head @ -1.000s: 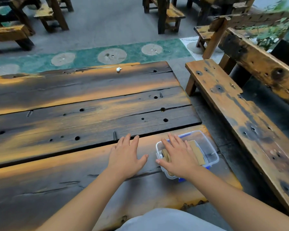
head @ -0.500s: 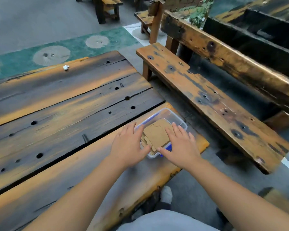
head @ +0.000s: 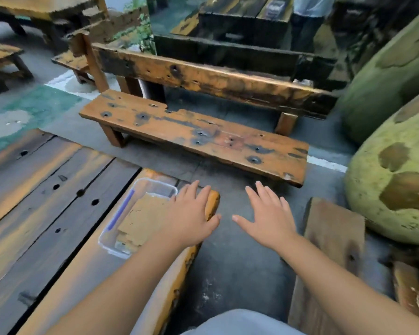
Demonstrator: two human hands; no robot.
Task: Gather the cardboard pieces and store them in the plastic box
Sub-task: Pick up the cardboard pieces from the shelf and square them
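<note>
A clear plastic box with a blue strip along its left side rests at the right edge of the wooden table. Brown cardboard pieces lie stacked inside it. My left hand is flat with fingers spread, over the box's right side and the table's corner, hiding that side of the box. My right hand hovers open over the dark floor, to the right of the table and apart from the box. Neither hand holds anything.
A long wooden bench with a backrest stands across the gap beyond the table. A wooden seat sits under my right forearm. Large green rounded shapes fill the right side. More benches and tables stand farther back.
The view has swung to the right. My right hand has left the box and moved right over the floor. My left hand has shifted from the box's left side onto its right side.
</note>
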